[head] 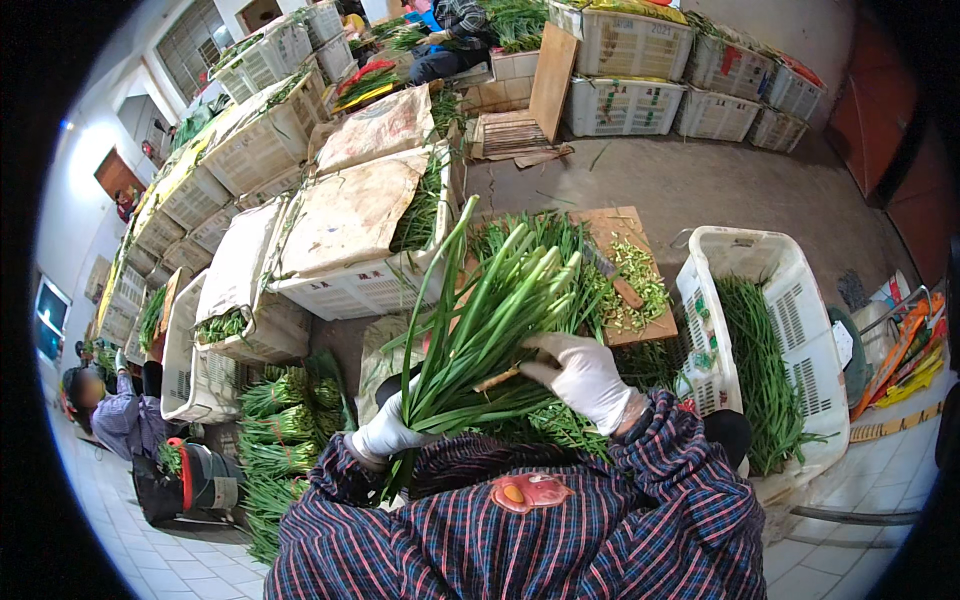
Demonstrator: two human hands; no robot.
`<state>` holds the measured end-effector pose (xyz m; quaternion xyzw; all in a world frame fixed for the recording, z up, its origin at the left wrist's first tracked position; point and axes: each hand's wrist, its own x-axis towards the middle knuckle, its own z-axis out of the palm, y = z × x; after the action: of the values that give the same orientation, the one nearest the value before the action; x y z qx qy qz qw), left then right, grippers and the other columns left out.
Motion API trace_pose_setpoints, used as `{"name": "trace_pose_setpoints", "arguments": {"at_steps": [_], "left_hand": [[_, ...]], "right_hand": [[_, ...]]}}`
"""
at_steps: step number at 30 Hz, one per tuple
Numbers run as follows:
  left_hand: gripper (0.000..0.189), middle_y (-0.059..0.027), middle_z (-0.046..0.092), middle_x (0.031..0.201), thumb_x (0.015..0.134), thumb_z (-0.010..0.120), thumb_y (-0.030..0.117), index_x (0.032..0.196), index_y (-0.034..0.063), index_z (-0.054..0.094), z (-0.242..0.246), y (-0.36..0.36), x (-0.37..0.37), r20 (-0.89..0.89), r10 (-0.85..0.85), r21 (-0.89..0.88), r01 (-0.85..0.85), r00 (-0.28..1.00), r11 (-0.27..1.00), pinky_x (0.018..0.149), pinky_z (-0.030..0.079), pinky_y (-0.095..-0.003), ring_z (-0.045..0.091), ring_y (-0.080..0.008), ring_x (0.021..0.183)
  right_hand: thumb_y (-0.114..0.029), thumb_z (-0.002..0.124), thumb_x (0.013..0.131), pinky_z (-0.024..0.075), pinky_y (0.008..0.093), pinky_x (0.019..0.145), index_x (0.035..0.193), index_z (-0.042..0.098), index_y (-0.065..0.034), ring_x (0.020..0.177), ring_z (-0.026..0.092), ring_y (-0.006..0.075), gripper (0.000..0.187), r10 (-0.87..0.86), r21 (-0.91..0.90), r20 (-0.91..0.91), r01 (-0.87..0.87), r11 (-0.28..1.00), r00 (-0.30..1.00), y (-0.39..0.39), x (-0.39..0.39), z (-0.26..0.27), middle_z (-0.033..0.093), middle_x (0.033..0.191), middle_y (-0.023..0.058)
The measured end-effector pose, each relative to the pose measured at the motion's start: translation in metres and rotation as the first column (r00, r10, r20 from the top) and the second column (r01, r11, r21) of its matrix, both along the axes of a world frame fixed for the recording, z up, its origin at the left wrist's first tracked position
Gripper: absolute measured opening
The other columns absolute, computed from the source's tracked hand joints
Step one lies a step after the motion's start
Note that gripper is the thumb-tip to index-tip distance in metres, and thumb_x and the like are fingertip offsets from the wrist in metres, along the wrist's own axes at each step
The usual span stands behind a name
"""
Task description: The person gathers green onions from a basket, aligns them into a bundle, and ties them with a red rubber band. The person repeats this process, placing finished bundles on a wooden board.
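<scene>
My left hand [394, 431], in a white glove, grips a thick bunch of long green allium stalks [480, 352] near its leafy lower end. Their pale cut ends point up and to the right. Beside the bunch my right hand [585, 375], also gloved in white, has thumb and fingers apart. A withered yellow-brown leaf [496, 380] sticks out close to its thumb. Beyond the bunch is a wooden board [641, 232] bearing chopped stalk ends [637, 311] and more greens [555, 229]. A knife with a wooden handle [628, 292] rests there.
At right stands a white plastic crate [795, 307] with loose greens [757, 367]. Tied bundles [281, 420] are stacked at left. Cloth-covered crates [352, 289] fill the far left side. One person [124, 412] is at far left, another [454, 37] at the back.
</scene>
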<state>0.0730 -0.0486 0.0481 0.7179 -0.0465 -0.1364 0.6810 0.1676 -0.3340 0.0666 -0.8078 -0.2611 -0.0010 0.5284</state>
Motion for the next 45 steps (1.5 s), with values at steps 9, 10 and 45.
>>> {"name": "trace_pose_setpoints", "arguments": {"at_steps": [9, 10, 45], "left_hand": [[0.086, -0.0049, 0.055, 0.13, 0.064, 0.082, -0.002, 0.139, 0.0073, 0.04, -0.006, 0.004, -0.003, -0.012, -0.101, 0.027, 0.101, 0.995, 0.995, 0.1, 0.041, -0.0351, 0.052, -0.0171, 0.116], [0.083, -0.0045, 0.057, 0.127, 0.064, 0.081, -0.002, 0.137, 0.007, 0.043, -0.006, 0.004, -0.004, 0.035, -0.096, 0.044, 0.094, 0.995, 0.995, 0.099, 0.042, -0.0347, 0.053, -0.0167, 0.114], [0.069, -0.0041, 0.062, 0.12, 0.066, 0.082, 0.0, 0.128, 0.0058, 0.053, 0.014, 0.045, -0.014, -0.137, -0.08, 0.092, 0.093, 0.987, 0.991, 0.097, 0.044, -0.034, 0.055, -0.0145, 0.109]], "right_hand": [[-0.024, 0.066, 0.087, 0.0463, 0.0273, 0.054, 0.097, 0.066, -0.0045, 0.059, 0.06, 0.015, 0.021, -0.048, 0.196, -0.111, 0.07, 0.978, 0.993, 0.008, -0.003, -0.007, 0.065, 0.07, 0.0045], [-0.023, 0.065, 0.089, 0.0453, 0.0264, 0.052, 0.094, 0.066, -0.0037, 0.058, 0.06, 0.0132, 0.02, 0.003, 0.211, -0.369, 0.081, 0.974, 0.929, 0.005, -0.002, -0.007, 0.065, 0.069, 0.0042], [-0.034, 0.069, 0.082, 0.0397, 0.0386, 0.102, 0.125, 0.055, -0.0012, 0.114, 0.054, 0.0327, 0.055, -0.091, -0.229, -0.041, 0.079, 0.97, 0.995, -0.092, 0.033, 0.003, 0.058, 0.119, 0.0211]]}}
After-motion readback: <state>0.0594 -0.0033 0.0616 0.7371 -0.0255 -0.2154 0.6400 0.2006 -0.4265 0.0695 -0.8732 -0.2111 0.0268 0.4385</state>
